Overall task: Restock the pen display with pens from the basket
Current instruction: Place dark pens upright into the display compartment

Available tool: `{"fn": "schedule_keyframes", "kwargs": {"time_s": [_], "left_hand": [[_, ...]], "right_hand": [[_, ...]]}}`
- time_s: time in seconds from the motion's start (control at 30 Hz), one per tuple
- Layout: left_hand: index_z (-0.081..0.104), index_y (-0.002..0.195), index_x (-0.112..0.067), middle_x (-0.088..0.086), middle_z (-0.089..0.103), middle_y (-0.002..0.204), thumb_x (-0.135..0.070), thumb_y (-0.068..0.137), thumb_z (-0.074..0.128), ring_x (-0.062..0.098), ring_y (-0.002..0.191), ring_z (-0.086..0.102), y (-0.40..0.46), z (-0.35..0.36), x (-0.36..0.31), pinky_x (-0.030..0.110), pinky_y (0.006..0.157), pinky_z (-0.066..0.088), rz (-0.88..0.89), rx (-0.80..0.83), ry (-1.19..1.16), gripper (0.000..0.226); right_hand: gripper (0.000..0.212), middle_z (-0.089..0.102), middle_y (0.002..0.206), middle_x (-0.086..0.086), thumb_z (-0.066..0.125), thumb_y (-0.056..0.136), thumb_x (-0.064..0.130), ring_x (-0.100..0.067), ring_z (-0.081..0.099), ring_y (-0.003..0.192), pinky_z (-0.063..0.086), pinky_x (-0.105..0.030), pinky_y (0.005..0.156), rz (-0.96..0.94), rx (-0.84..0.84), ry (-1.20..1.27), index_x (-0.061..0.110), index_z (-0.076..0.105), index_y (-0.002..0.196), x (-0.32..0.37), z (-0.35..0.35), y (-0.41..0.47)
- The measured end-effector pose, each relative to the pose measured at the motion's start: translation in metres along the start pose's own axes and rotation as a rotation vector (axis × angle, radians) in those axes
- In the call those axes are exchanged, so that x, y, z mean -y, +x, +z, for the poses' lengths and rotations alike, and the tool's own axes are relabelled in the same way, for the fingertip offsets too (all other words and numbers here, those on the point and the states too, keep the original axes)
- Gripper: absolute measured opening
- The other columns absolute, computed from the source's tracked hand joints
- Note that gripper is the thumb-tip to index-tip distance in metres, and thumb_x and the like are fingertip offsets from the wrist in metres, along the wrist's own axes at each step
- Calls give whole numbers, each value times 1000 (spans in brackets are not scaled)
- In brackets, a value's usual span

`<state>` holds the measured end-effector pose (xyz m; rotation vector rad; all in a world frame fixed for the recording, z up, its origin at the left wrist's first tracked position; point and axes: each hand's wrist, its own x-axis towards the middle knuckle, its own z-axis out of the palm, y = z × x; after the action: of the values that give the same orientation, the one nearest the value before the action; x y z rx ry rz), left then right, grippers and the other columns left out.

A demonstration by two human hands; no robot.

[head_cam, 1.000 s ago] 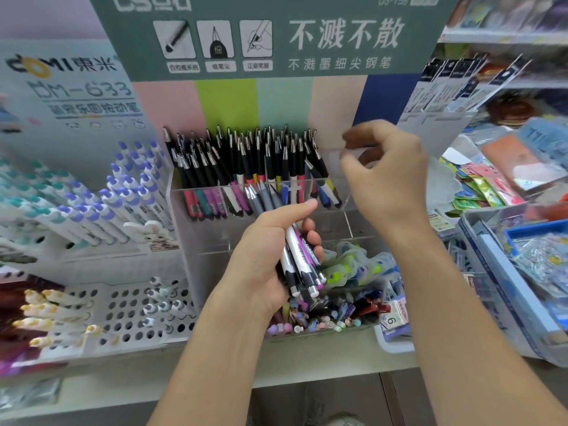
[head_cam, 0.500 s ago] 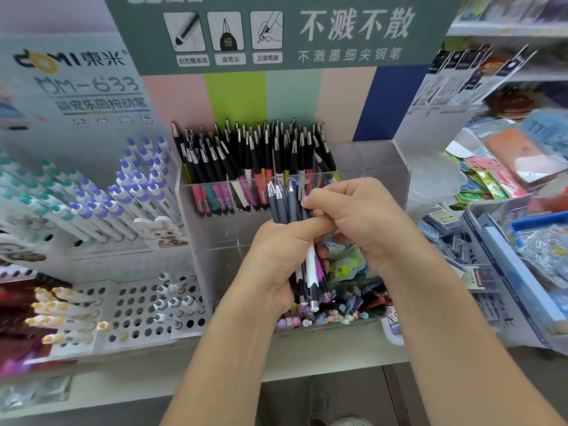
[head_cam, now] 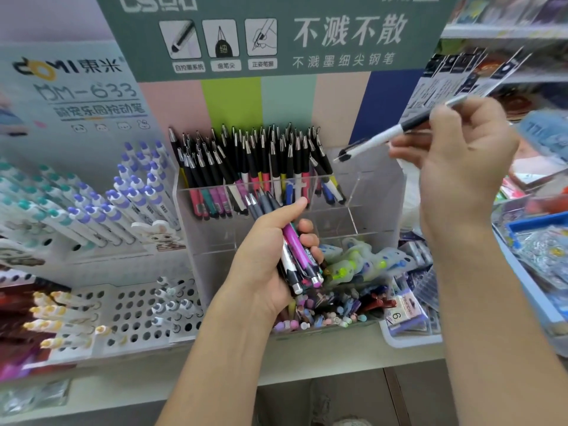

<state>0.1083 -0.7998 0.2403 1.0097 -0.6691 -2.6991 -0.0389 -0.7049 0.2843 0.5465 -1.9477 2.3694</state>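
A clear acrylic pen display (head_cam: 362,192) stands on the shelf, its back left compartments packed with black-capped pens (head_cam: 252,167); the right compartments look bare. My left hand (head_cam: 270,253) grips a bundle of pens (head_cam: 296,256), pink, white and grey, in front of the display. My right hand (head_cam: 461,155) is raised at the upper right and pinches a single white and black pen (head_cam: 378,142), which slants down-left with its tip over the display's right rear corner.
White racks of purple and teal pens (head_cam: 101,207) stand to the left. A perforated white holder (head_cam: 135,315) sits lower left. Erasers and small pens (head_cam: 338,305) fill the front bin. A blue basket (head_cam: 528,296) of packets is at right.
My right hand pulled one white and black pen out of the bundle and lifted it up and right. The left hand keeps the remaining pens in about the same place.
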Motion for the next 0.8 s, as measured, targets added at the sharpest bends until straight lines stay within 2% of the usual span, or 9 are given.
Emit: {"fn": "schedule_keyframes", "kwargs": {"time_s": [0.07,0.13,0.27,0.37,0.53,0.63,0.67,0.73,0.8], "left_hand": [[52,81,-13,-4,50,59,-20,92,64,7,43,45,2,3,0,20,43,43,-6,-1,-1,18],[51,79,-12,-4,50,59,-19,92,64,7,43,45,3,6,2,20,42,43,-13,0,-6,19],[51,78,-11,-3,48,59,-17,91,63,7,43,45,5,8,6,20,42,44,-31,2,-15,19],[50,77,-10,-3,47,58,-16,90,63,7,43,44,6,9,6,20,42,45,-62,6,-3,19],[52,72,-9,-1,46,58,-17,91,61,8,43,46,8,13,7,21,41,46,-89,15,37,23],[54,67,-9,0,49,56,-17,92,60,9,43,48,8,16,8,21,43,48,-87,21,68,27],[54,66,-9,0,49,56,-16,92,60,10,43,49,8,17,8,21,43,48,-88,24,79,28],[54,66,-10,0,49,56,-15,93,60,10,43,48,8,18,8,21,44,47,-89,33,111,28],[55,71,-10,-1,46,57,-13,93,61,9,43,46,8,19,10,21,43,46,-84,45,162,23]], "right_hand": [[12,67,80,-11,53,96,8,-21,72,63,60,-34,56,-169,64,-231,17,55,88,-8,1,15],[8,69,82,-5,57,94,13,-17,72,68,61,-36,62,-237,176,-443,20,58,90,-21,7,22],[10,66,82,8,64,93,13,-6,61,70,53,-22,72,-269,416,-726,18,70,98,-47,19,19],[8,67,81,13,70,92,19,1,61,72,48,-16,69,-198,442,-730,19,77,96,-53,24,19],[10,75,82,8,73,90,29,-11,69,76,59,-39,75,-117,388,-738,22,80,92,-54,31,22],[16,78,98,3,70,93,23,-8,67,84,57,-31,84,-112,395,-757,17,80,104,-42,26,17],[18,77,100,2,69,93,23,-6,65,83,55,-24,82,-117,372,-766,15,79,106,-35,21,13],[23,77,86,-2,70,92,32,-9,64,72,53,-25,71,-36,312,-745,12,80,93,-22,9,0],[34,72,66,0,72,88,45,-4,58,54,47,-23,54,223,383,-671,13,78,79,-11,-2,-17]]}}
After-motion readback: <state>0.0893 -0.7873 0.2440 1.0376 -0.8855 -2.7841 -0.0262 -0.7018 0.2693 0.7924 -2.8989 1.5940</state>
